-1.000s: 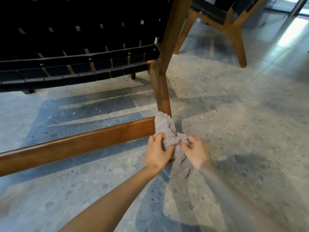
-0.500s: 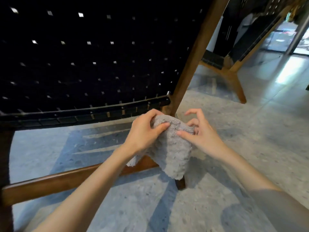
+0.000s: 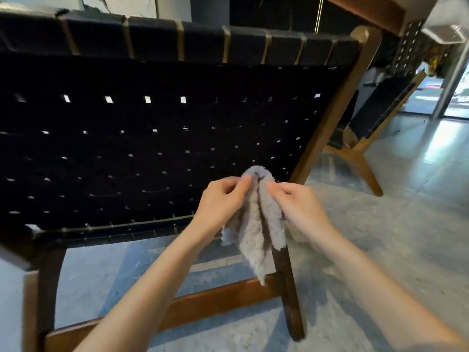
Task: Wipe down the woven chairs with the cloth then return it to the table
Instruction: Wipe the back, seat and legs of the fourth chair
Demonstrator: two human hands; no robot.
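So the big woven chair [image 3: 152,138] fills the left and middle, seen from behind: black straps woven across a brown wooden frame, with tiny gaps of light showing through. Its low crossbar [image 3: 215,298] runs just above the floor under the back panel. The left grip [image 3: 220,196] is pinching the upper left side of the fluffy grey cloth [image 3: 256,229] between thumb and curled fingers. The cloth is up in the air, bunched at the top between both grips and hanging in folds in front of the lower right corner of the chair's back. Its tip dangles over the spot where the crossbar meets the dark leg [image 3: 291,306]. The right grip [image 3: 297,201] pinches the cloth's other side, just beside the left one. Right of that is the chair's slanted side post [image 3: 330,118], then a second woven chair [image 3: 380,107] farther back on the speckled grey floor [image 3: 393,224], toward the right edge.
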